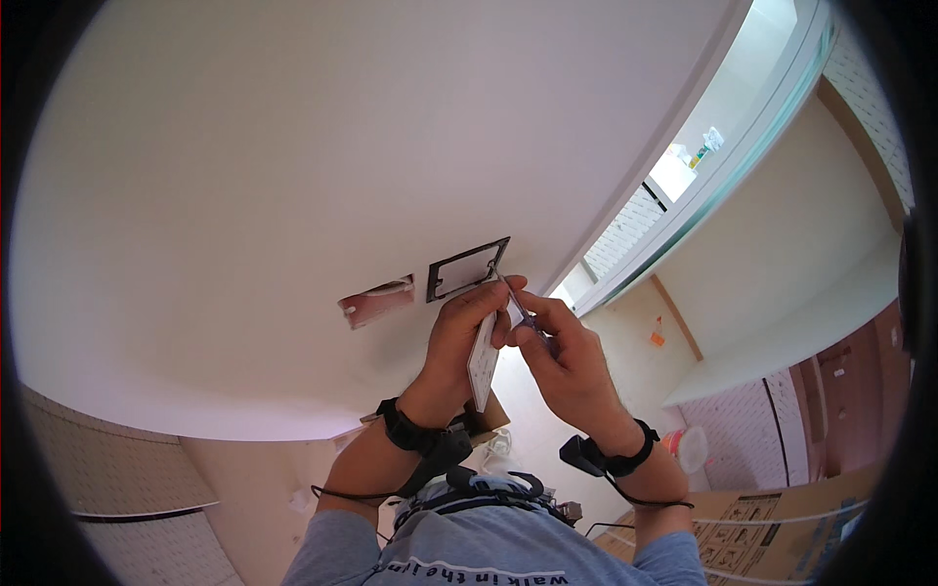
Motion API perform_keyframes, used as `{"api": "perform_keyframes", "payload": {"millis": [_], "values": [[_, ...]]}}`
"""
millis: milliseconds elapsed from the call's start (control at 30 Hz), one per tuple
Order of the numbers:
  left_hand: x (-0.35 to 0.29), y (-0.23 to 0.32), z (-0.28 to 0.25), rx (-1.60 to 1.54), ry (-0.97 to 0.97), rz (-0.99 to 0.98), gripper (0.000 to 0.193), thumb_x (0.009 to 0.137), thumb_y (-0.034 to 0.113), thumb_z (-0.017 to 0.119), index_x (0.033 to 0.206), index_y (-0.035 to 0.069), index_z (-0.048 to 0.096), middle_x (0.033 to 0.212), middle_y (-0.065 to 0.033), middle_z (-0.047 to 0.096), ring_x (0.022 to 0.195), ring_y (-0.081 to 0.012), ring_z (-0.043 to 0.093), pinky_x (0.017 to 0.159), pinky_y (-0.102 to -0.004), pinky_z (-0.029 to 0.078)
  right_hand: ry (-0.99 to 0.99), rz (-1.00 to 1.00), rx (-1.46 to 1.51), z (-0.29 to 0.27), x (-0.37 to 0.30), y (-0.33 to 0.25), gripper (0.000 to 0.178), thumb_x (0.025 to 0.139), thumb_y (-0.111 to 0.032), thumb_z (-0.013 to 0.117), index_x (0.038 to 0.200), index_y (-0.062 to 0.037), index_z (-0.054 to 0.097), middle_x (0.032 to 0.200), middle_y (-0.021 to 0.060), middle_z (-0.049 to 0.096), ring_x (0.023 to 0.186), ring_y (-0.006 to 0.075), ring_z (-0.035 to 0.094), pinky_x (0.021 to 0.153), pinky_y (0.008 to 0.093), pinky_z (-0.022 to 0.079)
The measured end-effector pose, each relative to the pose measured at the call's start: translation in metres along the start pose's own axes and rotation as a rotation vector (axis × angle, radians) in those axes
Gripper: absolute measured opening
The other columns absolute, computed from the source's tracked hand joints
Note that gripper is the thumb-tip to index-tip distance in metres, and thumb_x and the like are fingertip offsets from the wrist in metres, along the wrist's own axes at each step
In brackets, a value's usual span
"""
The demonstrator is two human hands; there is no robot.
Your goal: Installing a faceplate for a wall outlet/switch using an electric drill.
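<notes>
My left hand (457, 337) is closed on a white wall plate (482, 366), held edge-on just out from the wall. In my right hand (572, 363) is a slim screwdriver (529, 320) with a purplish handle, pinched between the fingers. Its shaft slants up toward the left thumb and a dark rectangular mounting frame (467, 256) set against the wall. Where the screwdriver's tip ends is hard to make out. Left of the frame, a reddish recessed wall box (379, 305) sits uncovered in the wall. The plate's front face is mostly hidden.
The pale wall (244, 195) fills the left and top. To the right stands a doorway (674, 176) with a light frame. Below are a red-and-white bucket (692, 449), a large cardboard sheet (752, 527) and an open brown box (489, 415).
</notes>
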State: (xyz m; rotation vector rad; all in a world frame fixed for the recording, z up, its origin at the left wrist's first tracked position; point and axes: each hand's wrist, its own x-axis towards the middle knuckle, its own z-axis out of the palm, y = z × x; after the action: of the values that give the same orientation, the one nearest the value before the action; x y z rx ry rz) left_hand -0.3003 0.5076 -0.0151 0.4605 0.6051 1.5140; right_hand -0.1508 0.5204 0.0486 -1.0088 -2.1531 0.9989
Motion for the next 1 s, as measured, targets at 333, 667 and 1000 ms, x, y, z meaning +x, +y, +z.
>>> {"api": "perform_keyframes", "payload": {"millis": [333, 667, 1000], "values": [[-0.003, -0.004, -0.001, -0.022, -0.033, 0.052, 0.043, 0.101, 0.032, 0.063, 0.122, -0.005, 0.064, 0.071, 0.0026, 0.05, 0.063, -0.0069, 0.044, 0.06, -0.0225, 0.033, 0.164, -0.175, -0.303, 0.013, -0.006, 0.007, 0.035, 0.096, -0.004, 0.058, 0.13, -0.0025, 0.054, 0.101, 0.0243, 0.069, 0.081, 0.0411, 0.072, 0.066, 0.049, 0.057], [-0.042, 0.007, -0.013, 0.085, 0.186, 0.187, 0.033, 0.103, 0.026, 0.063, 0.119, -0.002, 0.069, 0.087, -0.002, 0.066, 0.061, -0.0039, 0.046, 0.057, -0.0197, 0.035, 0.213, -0.362, -0.186, 0.041, -0.012, 0.007, 0.029, 0.092, -0.004, 0.069, 0.12, -0.0006, 0.063, 0.088, 0.0174, 0.072, 0.067, 0.0286, 0.073, 0.056, 0.036, 0.057], [-0.033, 0.018, -0.011, 0.091, 0.117, 0.19, 0.032, 0.103, 0.025, 0.062, 0.123, 0.001, 0.068, 0.13, -0.008, 0.067, 0.065, -0.0057, 0.049, 0.059, -0.0199, 0.042, 0.295, -0.4, -0.346, 0.043, -0.004, 0.0, 0.028, 0.093, -0.004, 0.069, 0.12, -0.0001, 0.064, 0.087, 0.0164, 0.073, 0.065, 0.0241, 0.071, 0.055, 0.0337, 0.055]]}}
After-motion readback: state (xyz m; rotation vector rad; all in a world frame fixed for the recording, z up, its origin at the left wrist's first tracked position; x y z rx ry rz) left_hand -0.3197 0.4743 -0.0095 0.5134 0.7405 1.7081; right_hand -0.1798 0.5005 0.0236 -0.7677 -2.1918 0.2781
